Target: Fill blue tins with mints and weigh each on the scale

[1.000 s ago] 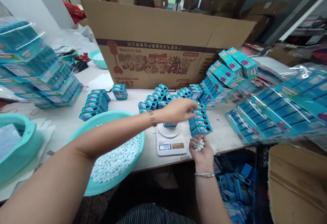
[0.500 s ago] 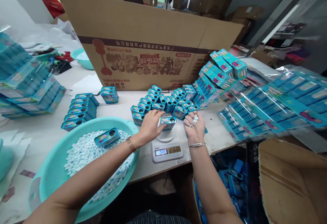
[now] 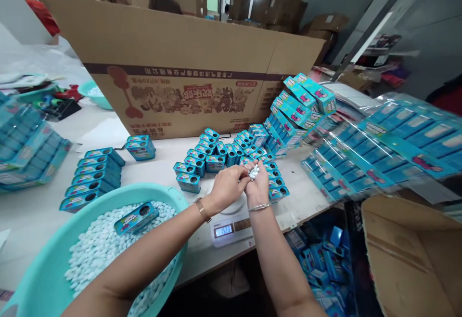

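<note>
My right hand (image 3: 258,184) is cupped palm up, holding a small heap of white candies (image 3: 254,172). My left hand (image 3: 228,188) reaches across to it, its fingers drawn together against the right palm beside the candies. Whether a candy is pinched between them is hidden. Beneath both hands is a white digital scale (image 3: 217,244) with a lit display; the hands cover most of its plate. Several blue candy tins (image 3: 188,182) with dark round openings stand close behind. At the left, a turquoise basin (image 3: 39,254) holds many white candies, with one blue tin (image 3: 136,218) lying on them.
A row of blue tins (image 3: 92,182) and a separate pair (image 3: 140,147) stand at the left. A large cardboard sheet (image 3: 187,42) rises behind. Blue display packs (image 3: 299,105) are stacked at the right. An open carton (image 3: 407,254) and loose blue tins (image 3: 325,264) lie below the table edge.
My left hand has left the tin on the scale and moved right to the candies in my right palm. My right hand has come left, nearer the scale. The view has shifted slightly.
</note>
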Available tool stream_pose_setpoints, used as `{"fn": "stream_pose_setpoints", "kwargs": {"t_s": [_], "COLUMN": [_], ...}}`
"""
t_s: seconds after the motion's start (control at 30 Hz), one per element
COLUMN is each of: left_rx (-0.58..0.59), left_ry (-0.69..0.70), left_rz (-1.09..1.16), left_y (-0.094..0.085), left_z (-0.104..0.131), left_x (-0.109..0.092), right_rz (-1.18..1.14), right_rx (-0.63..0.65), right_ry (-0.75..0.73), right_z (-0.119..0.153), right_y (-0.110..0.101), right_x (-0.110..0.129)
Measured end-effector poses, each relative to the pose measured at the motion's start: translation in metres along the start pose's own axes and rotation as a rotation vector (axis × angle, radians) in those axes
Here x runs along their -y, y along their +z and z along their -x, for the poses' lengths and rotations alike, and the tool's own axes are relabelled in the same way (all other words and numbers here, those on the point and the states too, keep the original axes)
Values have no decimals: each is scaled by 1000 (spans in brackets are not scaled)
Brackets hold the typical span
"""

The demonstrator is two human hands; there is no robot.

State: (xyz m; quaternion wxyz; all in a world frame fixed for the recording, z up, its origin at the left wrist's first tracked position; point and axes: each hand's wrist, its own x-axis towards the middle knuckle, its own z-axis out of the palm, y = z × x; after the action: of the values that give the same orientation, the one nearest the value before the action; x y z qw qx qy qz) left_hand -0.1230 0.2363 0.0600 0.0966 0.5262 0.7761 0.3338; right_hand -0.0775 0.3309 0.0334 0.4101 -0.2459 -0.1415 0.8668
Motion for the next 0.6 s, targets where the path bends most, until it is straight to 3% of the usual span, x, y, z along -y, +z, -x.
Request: {"fn": "stream_pose_setpoints", "kwargs": {"t_s": [0.2,0.37,0.5,0.6], "left_rx": [102,233,238,173], "left_ry": [125,103,75,99], "left_rz": [-237,-390,-389,-237], "left_y": [1,0,2,2], "left_z": [-2,-7,-9,-10], "left_x": [-6,-15,-18,-12], "right_rz": [15,4,-23,-74], "right_rx": [8,-50,-92,-99], "right_ry": [-29,-20,-22,43], "right_z": [-3,-6,-5,-4], "right_y": [-8,-17,-18,-15], "right_x": [-2,-5,-5,-1]}}
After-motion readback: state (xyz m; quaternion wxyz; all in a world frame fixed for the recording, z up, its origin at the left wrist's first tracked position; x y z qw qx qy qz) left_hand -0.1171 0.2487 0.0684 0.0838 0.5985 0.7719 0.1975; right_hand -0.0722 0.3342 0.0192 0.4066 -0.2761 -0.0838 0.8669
